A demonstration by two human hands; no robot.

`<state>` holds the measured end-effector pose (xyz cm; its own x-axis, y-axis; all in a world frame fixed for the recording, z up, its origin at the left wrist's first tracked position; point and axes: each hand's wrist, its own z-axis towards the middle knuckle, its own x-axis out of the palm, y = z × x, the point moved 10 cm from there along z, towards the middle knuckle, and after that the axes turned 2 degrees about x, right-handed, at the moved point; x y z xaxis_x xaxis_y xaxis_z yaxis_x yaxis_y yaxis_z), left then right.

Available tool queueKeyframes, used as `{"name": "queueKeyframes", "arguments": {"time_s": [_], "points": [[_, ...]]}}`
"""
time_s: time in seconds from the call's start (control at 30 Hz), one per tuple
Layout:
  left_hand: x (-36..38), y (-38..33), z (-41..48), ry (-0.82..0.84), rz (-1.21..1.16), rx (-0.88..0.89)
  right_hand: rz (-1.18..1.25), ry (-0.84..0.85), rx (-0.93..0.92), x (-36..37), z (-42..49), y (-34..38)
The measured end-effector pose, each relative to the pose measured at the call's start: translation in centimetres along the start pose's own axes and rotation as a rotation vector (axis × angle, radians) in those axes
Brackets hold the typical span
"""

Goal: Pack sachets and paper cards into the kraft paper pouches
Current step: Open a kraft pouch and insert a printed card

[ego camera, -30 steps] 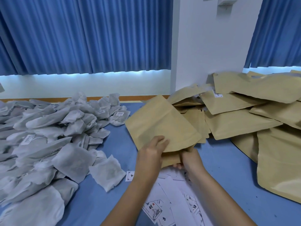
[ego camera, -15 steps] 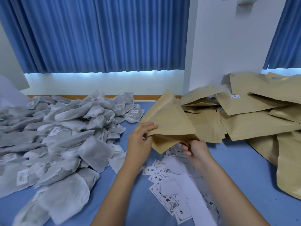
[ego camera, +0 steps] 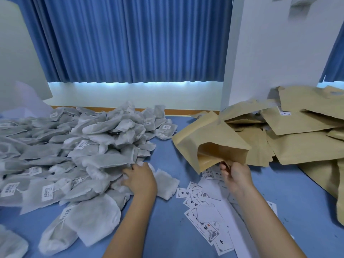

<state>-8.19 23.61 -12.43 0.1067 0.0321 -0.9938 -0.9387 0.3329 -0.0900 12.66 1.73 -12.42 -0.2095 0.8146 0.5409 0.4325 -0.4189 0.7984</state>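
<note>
My right hand [ego camera: 235, 175] pinches the lower lip of a kraft paper pouch [ego camera: 210, 140], held above the table with its mouth gaping open toward me. My left hand [ego camera: 139, 178] rests palm down at the near edge of the big heap of white sachets [ego camera: 74, 155], fingers spread over them; whether it grips one I cannot tell. A single sachet [ego camera: 166, 183] lies just right of that hand. Printed paper cards [ego camera: 202, 218] are scattered on the blue table below the pouch and under my right forearm.
A pile of more kraft pouches [ego camera: 297, 138] fills the right side, up against a white pillar [ego camera: 270, 53]. Blue curtains hang behind the table. Bare blue tabletop [ego camera: 167, 235] shows between my forearms.
My left hand let go of the pouch and moved left and down onto the sachet heap. The right hand alone now holds the pouch, whose mouth stands open.
</note>
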Motion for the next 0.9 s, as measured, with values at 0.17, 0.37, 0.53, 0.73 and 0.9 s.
{"name": "queueKeyframes", "arguments": {"time_s": [0.17, 0.37, 0.53, 0.73, 0.9], "points": [[-4.5, -3.5, -0.6, -0.350, -0.322, 0.462, 0.037, -0.005, 0.013, -0.4, -0.1, 0.2], [2.3, -2.3, 1.9, 0.035, -0.136, 0.276, 0.018, -0.015, 0.050, -0.7, -0.3, -0.4], [2.0, -2.9, 2.8, -0.066, -0.158, 0.263, 0.031, -0.010, 0.064, -0.9, -0.2, -0.5], [-4.3, -4.5, -0.5, -0.483, -0.599, 0.528, 0.059, -0.021, 0.091, -1.1, -0.1, -0.6], [-7.7, -6.8, -4.4, -0.420, -1.084, 0.862, 0.181, -0.064, 0.061, -2.0, 0.3, 0.2]]}}
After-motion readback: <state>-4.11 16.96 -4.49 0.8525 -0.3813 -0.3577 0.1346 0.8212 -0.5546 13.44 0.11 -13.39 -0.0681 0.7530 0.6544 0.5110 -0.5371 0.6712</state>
